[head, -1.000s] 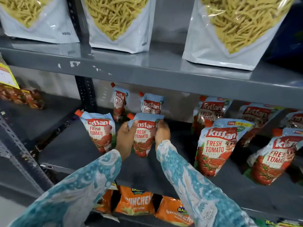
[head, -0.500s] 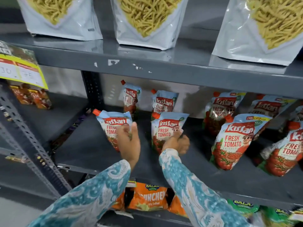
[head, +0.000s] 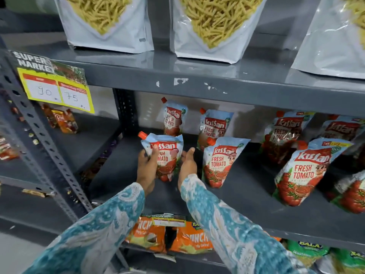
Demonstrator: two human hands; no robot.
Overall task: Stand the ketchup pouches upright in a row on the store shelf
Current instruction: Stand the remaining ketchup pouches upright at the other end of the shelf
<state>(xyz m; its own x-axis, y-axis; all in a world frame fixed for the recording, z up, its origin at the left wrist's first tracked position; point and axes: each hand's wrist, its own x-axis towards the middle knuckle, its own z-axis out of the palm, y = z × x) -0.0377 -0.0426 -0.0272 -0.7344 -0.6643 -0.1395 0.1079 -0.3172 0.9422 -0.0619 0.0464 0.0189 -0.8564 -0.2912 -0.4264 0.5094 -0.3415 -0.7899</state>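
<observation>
A grey metal shelf rack [head: 197, 89] fills the view, its right end cut off by the frame edge. On the top shelf stand three large white bags [head: 215, 28] with clear windows showing pale yellow snack sticks; their tops are out of view, and the third is cut off at the right. A price sign [head: 57, 86] hangs from the shelf edge at left, with handwritten figures 90 and 75; the smaller print is too blurred to read.

The middle shelf [head: 246, 196] carries the ketchup pouches. Two stand at the back near the wall [head: 173, 119] [head: 214, 127], one stands in front at centre [head: 221, 161], and a larger one [head: 304, 173] leans further right. More pouches behind and beside it are partly hidden in shadow or cut off, so their count cannot be told.

At front left, one pouch [head: 166, 157] stands roughly upright, orange cap at top left. The left hand [head: 147, 167] wraps its left side, thumb across the printed front. The right hand [head: 187, 165] sits at its right edge, fingers hidden behind the pouch; whether they press on it cannot be told. Both sleeves are teal with a white pattern.

Below, orange snack packets [head: 189, 240] lie partly hidden by the arms, with green packets [head: 308, 252] at right. Small orange-brown packets [head: 65, 120] sit blurred on the left bay.
</observation>
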